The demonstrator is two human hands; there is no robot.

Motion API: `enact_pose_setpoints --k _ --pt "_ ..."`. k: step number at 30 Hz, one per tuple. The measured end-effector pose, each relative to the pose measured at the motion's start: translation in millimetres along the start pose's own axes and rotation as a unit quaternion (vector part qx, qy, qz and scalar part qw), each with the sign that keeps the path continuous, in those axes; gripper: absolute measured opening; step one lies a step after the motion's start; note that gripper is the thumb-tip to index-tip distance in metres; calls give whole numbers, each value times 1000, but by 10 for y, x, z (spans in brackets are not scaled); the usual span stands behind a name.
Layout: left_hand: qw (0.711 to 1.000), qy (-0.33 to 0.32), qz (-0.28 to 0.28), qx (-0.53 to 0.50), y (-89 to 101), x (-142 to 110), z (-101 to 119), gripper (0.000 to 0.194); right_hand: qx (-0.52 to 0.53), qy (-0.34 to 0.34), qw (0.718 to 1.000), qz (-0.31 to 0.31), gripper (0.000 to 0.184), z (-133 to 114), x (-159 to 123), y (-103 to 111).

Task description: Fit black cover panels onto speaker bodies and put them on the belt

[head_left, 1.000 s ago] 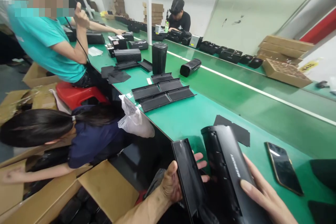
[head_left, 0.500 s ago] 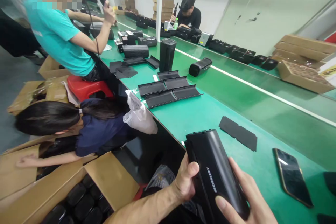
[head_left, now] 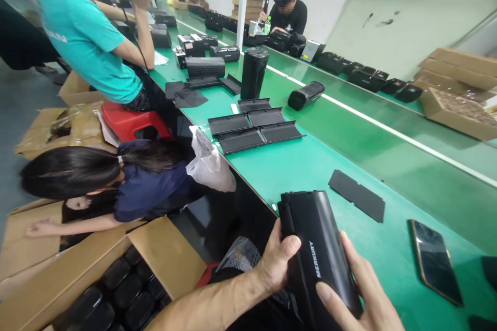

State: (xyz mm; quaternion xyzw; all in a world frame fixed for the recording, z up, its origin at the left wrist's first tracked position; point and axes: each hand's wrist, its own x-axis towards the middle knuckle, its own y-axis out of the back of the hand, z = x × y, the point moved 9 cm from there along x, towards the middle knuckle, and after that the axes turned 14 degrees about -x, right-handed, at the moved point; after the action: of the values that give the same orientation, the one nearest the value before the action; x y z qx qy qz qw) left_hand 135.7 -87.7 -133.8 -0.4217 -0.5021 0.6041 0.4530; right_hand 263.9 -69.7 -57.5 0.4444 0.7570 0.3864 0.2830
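A long black plastic housing (head_left: 316, 248) with white lettering on its side rests at the near edge of the green bench (head_left: 349, 139). My left hand (head_left: 277, 264) wraps round its left side, thumb on top. My right hand (head_left: 359, 297) holds its lower right side, fingers lying along the shell. A flat black panel piece (head_left: 357, 195) lies on the bench just beyond the housing.
A phone (head_left: 434, 260) lies at the right. Several black covers (head_left: 254, 129) lie further along, with upright and lying black housings behind. A person in dark blue crouches at an open carton of black parts (head_left: 112, 289). A person in teal sits on a red stool; another works opposite.
One second ago my left hand held a separate black cover beside the open housing. Now the cover is against the housing, turned lettering-up, with both hands on it.
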Motion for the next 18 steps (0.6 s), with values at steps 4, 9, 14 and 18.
enact_pose_setpoints --k 4,9,14,18 --pt "1000 6 1 10 -39 -15 15 75 25 -8 1000 -17 80 -17 9 23" --pt "999 -13 17 39 -6 -40 47 69 41 -17 999 -9 81 33 19 -15" --pt "994 -32 26 102 53 -80 72 66 43 -1 999 18 78 48 1 -54" --pt "990 -47 17 135 -2 -99 123 67 40 6 999 35 78 35 -42 -46"
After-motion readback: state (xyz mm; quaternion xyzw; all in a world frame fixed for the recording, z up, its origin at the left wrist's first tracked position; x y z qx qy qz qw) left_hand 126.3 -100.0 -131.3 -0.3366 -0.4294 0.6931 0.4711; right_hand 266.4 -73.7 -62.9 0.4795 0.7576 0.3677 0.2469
